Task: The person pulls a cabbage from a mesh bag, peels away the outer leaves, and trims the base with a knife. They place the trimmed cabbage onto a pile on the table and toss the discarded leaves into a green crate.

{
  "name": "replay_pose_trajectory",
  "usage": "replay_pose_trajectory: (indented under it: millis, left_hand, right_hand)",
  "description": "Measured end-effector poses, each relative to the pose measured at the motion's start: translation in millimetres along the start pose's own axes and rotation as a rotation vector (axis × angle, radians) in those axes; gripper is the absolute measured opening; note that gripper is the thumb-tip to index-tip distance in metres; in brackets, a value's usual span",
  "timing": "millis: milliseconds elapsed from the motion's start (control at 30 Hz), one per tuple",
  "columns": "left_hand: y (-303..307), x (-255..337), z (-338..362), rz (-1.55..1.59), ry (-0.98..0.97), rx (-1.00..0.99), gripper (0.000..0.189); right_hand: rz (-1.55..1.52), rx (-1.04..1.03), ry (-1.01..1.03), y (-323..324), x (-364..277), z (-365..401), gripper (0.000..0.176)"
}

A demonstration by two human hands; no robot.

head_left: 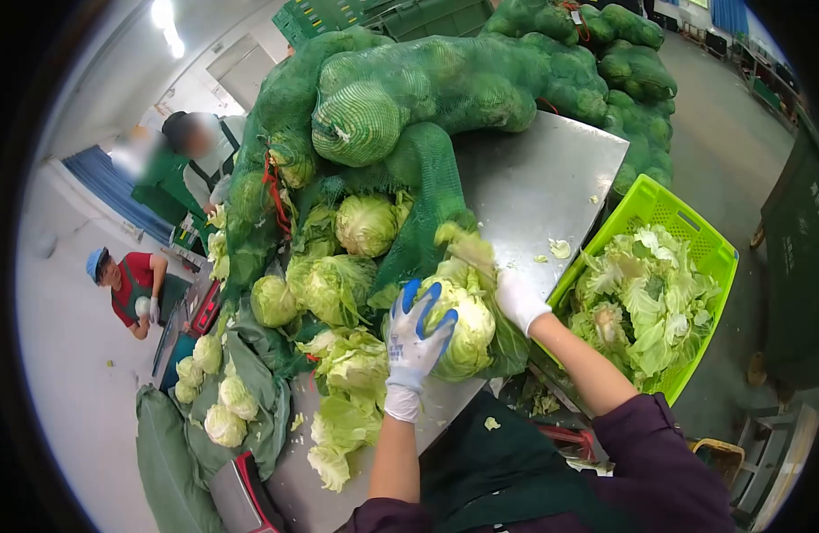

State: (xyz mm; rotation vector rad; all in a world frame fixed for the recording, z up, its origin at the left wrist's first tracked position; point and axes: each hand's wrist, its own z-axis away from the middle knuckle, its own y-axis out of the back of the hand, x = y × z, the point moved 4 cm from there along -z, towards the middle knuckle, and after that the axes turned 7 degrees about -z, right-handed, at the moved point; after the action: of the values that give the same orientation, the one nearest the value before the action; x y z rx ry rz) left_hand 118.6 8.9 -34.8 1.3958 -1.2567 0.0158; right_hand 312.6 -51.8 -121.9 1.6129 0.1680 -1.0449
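Observation:
My left hand, in a white glove with blue fingertips, spreads over the side of a pale green cabbage and grips it against the metal table. On the cabbage's other side is my right hand, in a thin white glove, its fingers curled at a loose outer cabbage leaf that is smeared by motion. Those fingertips are partly hidden. Stripped leaves lie on the table beside my left wrist. Beyond my hands, whole cabbages spill from an opened green mesh sack.
Full mesh sacks are piled across the back. A lime-green crate of leaves stands at right. Trimmed cabbages rest on green cloth at left. Two other people work there, one in a red shirt. A dark bin stands far right.

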Motion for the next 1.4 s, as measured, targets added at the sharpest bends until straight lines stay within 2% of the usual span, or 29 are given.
replay_pose_trajectory:
  millis: [67, 133, 200, 233, 267, 333, 400, 467, 500, 567, 600, 667, 700, 733, 800, 833, 900, 933, 967, 1033, 1100, 1133, 1200, 1267, 1333, 1400]
  left_hand:
    - [4, 12, 17, -0.024, -0.075, 0.073, 0.049]
    - [12, -3, 33, 0.1, 0.044, 0.157, 0.045]
    - [17, -63, 45, 0.151, 0.077, 0.208, 0.046]
    - [24, -48, 48, 0.353, 0.156, 0.2, 0.046]
    - [22, -48, 49, 0.352, 0.164, 0.22, 0.046]
    - [16, -45, 54, 0.28, 0.178, 0.25, 0.045]
    - [18, -17, 55, -0.12, 0.119, 0.177, 0.054]
    - [18, -8, 57, -0.145, 0.049, 0.117, 0.057]
    - [21, -8, 61, -0.147, 0.058, 0.108, 0.057]
    - [22, -9, 63, 0.124, 0.13, 0.061, 0.054]
    - [23, -2, 66, 0.125, 0.125, 0.058, 0.054]
    - [31, 19, 71, 0.01, 0.169, 0.23, 0.052]
    - [32, 24, 77, -0.025, 0.157, 0.311, 0.048]
    - [28, 19, 82, -0.024, 0.153, 0.317, 0.048]
    - [22, -2, 91, 0.219, 0.201, 0.402, 0.04]
    - [23, -3, 91, 0.473, 0.293, 0.455, 0.034]
    - [63, 3, 81, 0.544, 0.256, 0.49, 0.032]
    - [97, 24, 75, 0.521, 0.361, 0.494, 0.033]
    - [127, 17, 67, 0.562, 0.154, 0.638, 0.032]
    - [185, 23, 51, 0.397, 0.096, 0.818, 0.029]
    - [217, 25, 28, -0.899, -0.116, 0.783, 0.029]
    - [217, 25, 17, -0.899, -0.117, 0.787, 0.029]
    - [196, 17, -7, -0.816, -0.19, 0.571, 0.032]
    - [145, -25, -33, -0.2, -0.001, 0.211, 0.035]
    - [85, -44, -36, 0.186, 0.277, -0.112, 0.039]
    - [25, -108, -36, 0.149, 0.267, -0.279, 0.043]
  right_hand:
    - [-0.021, 0.048, -0.01, -1, 23, -18, 0.026]
    - [-0.04, 0.074, -0.194, 9, 41, -31, 0.021]
    - [0.145, -0.05, 0.028, 4, 60, -53, 0.022]
    - [-0.15, 0.061, -0.165, 32, 39, -34, 0.033]
    - [-0.144, 0.05, -0.148, 45, 16, -18, 0.033]
    - [-0.639, 0.266, 0.117, 53, -21, 25, 0.047]
    - [-0.709, 0.007, 0.032, -1, -30, 59, 0.068]
    - [-0.392, -0.059, -0.014, -19, -52, 90, 0.082]
    - [-0.394, -0.067, -0.023, -23, -49, 90, 0.082]
    - [-0.584, -0.03, 0.082, -26, -42, 76, 0.092]
    - [-0.585, -0.025, 0.08, -28, -41, 75, 0.092]
    - [-0.516, -0.024, 0.066, -26, -46, 68, 0.097]
    - [-0.512, -0.011, 0.049, -26, -50, 66, 0.093]
    - [-0.51, -0.008, 0.055, -29, -53, 63, 0.093]
    - [-0.583, 0.072, 0.055, -32, -61, 60, 0.087]
    - [-0.614, 0.046, 0.055, -30, -66, 60, 0.082]
    - [-0.62, 0.06, 0.092, -30, -68, 56, 0.081]
    - [-0.629, 0.068, 0.114, -32, -66, 56, 0.08]
    - [-0.675, 0.011, 0.045, -41, -58, 53, 0.08]
    - [-0.662, -0.01, 0.009, -48, -54, 62, 0.081]
    - [-0.73, -0.079, -0.095, -33, -65, 73, 0.083]
    - [-0.73, -0.077, -0.092, -36, -62, 71, 0.083]
    - [-0.863, -0.106, -0.048, -45, -51, 66, 0.085]
    - [-0.911, -0.111, -0.063, -44, -45, 67, 0.083]
    - [-0.95, -0.186, -0.046, -31, -46, 75, 0.079]
    - [-0.965, -0.19, -0.053, -24, -43, 86, 0.075]
